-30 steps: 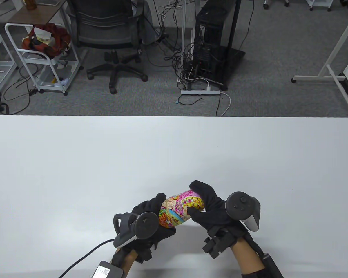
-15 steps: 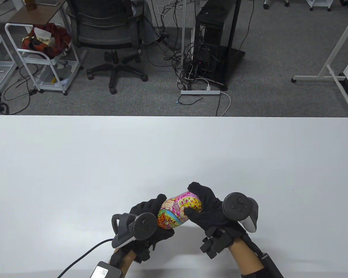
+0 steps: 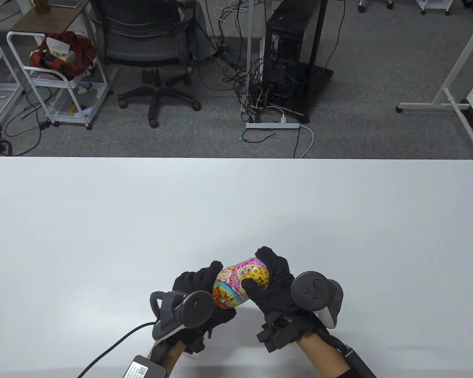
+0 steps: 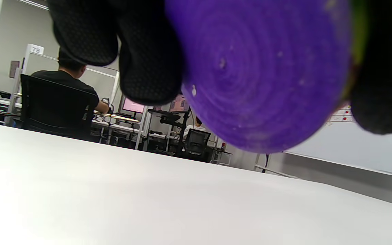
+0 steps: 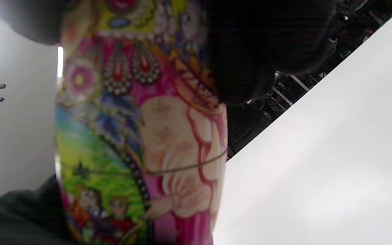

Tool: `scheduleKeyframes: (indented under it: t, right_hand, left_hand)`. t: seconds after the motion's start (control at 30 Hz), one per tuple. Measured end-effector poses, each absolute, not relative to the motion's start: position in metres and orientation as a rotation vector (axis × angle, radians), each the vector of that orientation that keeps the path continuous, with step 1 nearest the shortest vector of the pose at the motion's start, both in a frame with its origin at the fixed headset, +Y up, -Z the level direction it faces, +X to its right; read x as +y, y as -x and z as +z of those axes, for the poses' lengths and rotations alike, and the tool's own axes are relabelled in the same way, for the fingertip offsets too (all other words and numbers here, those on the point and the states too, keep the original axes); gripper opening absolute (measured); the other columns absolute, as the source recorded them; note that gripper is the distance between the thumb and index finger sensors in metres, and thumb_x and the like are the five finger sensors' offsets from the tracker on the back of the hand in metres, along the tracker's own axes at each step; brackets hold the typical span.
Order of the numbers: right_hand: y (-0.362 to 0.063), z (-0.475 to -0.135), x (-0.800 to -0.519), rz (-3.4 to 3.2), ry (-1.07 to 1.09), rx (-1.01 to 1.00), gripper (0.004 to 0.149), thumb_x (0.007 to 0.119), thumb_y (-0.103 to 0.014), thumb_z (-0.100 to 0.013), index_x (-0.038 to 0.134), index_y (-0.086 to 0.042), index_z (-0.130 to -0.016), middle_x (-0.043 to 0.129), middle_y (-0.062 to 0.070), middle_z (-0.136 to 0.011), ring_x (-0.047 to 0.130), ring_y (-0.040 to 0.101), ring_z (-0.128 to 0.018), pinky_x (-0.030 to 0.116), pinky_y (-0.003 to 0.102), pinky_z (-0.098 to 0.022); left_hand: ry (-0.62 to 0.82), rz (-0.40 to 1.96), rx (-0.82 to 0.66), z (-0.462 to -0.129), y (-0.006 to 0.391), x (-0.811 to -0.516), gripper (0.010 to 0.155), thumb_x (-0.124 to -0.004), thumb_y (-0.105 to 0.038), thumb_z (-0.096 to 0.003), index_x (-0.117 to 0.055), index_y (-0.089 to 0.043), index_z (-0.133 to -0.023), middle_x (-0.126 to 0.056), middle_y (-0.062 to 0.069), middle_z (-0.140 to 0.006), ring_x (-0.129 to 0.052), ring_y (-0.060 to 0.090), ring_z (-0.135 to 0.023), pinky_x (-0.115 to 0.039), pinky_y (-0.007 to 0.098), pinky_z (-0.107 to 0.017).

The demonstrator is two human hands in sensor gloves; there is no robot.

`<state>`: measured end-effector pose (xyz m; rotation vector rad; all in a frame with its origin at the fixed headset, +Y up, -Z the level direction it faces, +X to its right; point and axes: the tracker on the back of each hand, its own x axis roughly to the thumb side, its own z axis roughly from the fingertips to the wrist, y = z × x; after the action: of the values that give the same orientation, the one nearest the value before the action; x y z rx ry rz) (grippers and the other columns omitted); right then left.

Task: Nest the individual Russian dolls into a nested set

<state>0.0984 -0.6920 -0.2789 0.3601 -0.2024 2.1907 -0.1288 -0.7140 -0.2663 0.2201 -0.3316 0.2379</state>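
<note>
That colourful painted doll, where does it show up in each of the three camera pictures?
Table view: the doll lies tilted, low and centre, held between the left hand and the right hand.
Left wrist view: only its purple base shows, top right.
Right wrist view: its painted side fills the left half.
Shared landmark: the white table.

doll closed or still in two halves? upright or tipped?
Closed: the doll has its halves together, only a thin seam line showing in the right wrist view. Tipped sideways, held above the table between left hand and right hand.
</note>
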Motion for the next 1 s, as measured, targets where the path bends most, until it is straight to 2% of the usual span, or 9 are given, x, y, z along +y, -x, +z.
scheduleKeyframes:
  t: [0.07,0.1,0.17,0.2,0.27,0.4,0.6,0.73,1.0]
  right_hand:
    - [-0.095,-0.279,-0.689,2.235,-0.36,-0.192,0.085,0.074,-0.066,-0.044,0.025,-0.029,-0.102,0.048,0.022,-0.101,0.092,0.036,-0.07,0.081,0.051,-0.052]
    - [-0.095,-0.28,-0.685,2.261,-0.358,-0.211,0.085,0.073,-0.068,-0.043,0.024,-0.031,-0.102,0.048,0.02,-0.103,0.087,0.037,-0.078,0.078,0.052,-0.056]
    - [-0.094,-0.283,-0.678,2.222,-0.343,-0.257,0.082,0.076,-0.066,-0.044,0.03,-0.031,-0.102,0.051,0.019,-0.103,0.088,0.037,-0.077,0.078,0.052,-0.057]
    - [-0.092,-0.287,-0.674,2.183,-0.335,-0.238,0.079,0.079,-0.062,-0.044,0.035,-0.031,-0.102,0.051,0.019,-0.103,0.087,0.04,-0.077,0.076,0.054,-0.058]
    - [-0.088,-0.297,-0.666,2.232,-0.296,-0.232,0.079,0.081,-0.061,-0.044,0.034,-0.031,-0.102,0.05,0.019,-0.104,0.085,0.041,-0.079,0.074,0.055,-0.06]
    - [-0.077,-0.327,-0.657,2.463,-0.198,-0.225,0.082,0.081,-0.06,-0.043,0.028,-0.037,-0.102,0.041,0.012,-0.109,0.076,0.039,-0.089,0.067,0.054,-0.068]
    - [-0.062,-0.371,-0.667,2.726,-0.116,-0.159,0.084,0.083,-0.058,-0.042,0.024,-0.045,-0.1,0.032,0.002,-0.114,0.064,0.031,-0.102,0.059,0.05,-0.079]
    - [-0.062,-0.398,-0.682,2.706,-0.035,-0.012,0.085,0.084,-0.056,-0.042,0.022,-0.046,-0.1,0.028,-0.003,-0.115,0.059,0.027,-0.107,0.055,0.049,-0.083]
    - [-0.064,-0.41,-0.698,2.7,-0.027,0.105,0.085,0.083,-0.056,-0.043,0.019,-0.05,-0.099,0.022,-0.01,-0.116,0.049,0.022,-0.111,0.045,0.052,-0.086]
  left_hand:
    - [-0.216,0.236,-0.332,-0.269,0.127,-0.715,0.112,-0.093,-0.077,-0.0247,-0.045,-0.02,-0.108,-0.078,0.008,-0.099,-0.092,0.023,-0.075,-0.071,0.057,-0.068]
    - [-0.187,0.246,-0.328,-0.269,0.126,-0.716,0.113,-0.092,-0.077,-0.0259,-0.041,-0.019,-0.108,-0.075,0.008,-0.101,-0.09,0.023,-0.077,-0.07,0.058,-0.069]
    - [-0.184,0.259,-0.326,-0.27,0.127,-0.719,0.114,-0.087,-0.079,-0.0274,-0.036,-0.017,-0.109,-0.072,0.006,-0.103,-0.089,0.023,-0.082,-0.07,0.057,-0.069]
    - [-0.145,0.272,-0.321,-0.273,0.127,-0.72,0.114,-0.083,-0.079,-0.0294,-0.03,-0.017,-0.11,-0.067,0.006,-0.107,-0.084,0.024,-0.09,-0.067,0.059,-0.071]
    - [-0.12,0.314,-0.306,-0.278,0.134,-0.724,0.114,-0.08,-0.078,-0.0318,-0.019,-0.021,-0.11,-0.046,0.008,-0.116,-0.057,0.033,-0.107,-0.047,0.067,-0.076]
    - [-0.079,0.263,-0.248,-0.287,0.153,-0.735,0.114,-0.075,-0.079,-0.0343,-0.013,-0.02,-0.11,-0.028,0.016,-0.117,-0.038,0.041,-0.109,-0.036,0.071,-0.073]
    - [0.043,0.089,-0.192,-0.298,0.159,-0.752,0.114,-0.072,-0.079,-0.0355,-0.008,-0.019,-0.109,-0.02,0.016,-0.117,-0.031,0.042,-0.109,-0.029,0.073,-0.072]
    - [0.065,0.119,-0.172,-0.301,0.163,-0.753,0.113,-0.073,-0.078,-0.0356,-0.008,-0.021,-0.109,-0.02,0.016,-0.117,-0.03,0.043,-0.109,-0.028,0.073,-0.072]
    - [0.033,0.132,-0.211,-0.301,0.155,-0.745,0.112,-0.072,-0.078,-0.0357,-0.009,-0.022,-0.109,-0.022,0.015,-0.118,-0.035,0.042,-0.109,-0.029,0.073,-0.072]
